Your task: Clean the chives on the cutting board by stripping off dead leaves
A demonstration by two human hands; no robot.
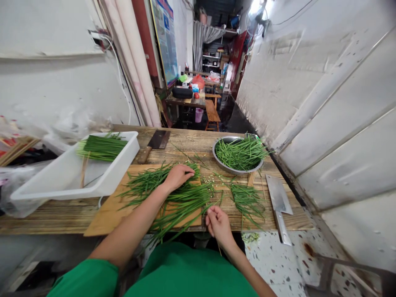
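Long green chives (185,202) lie spread over a wooden cutting board (108,210), their cut ends pointing right. My left hand (178,177) rests on the upper part of this pile, thumb and fingers pinched together on some chives. Just right of the board's front corner, my right hand (220,225) is closed, fingers curled in. A thin wooden skewer (219,250) shows below that palm and seems to run through the grip, mostly hidden. Chive strands reach close to its fingertips. A smaller bunch of chives (246,202) lies to the right on the table.
A metal bowl (230,168) heaped with chives stands at the back right. A cleaver (278,198) lies at the right, its handle past the front edge; another knife (158,139) lies behind the board. A white tray (58,192) with a chive bundle stands left. Walls flank the table (55,216).
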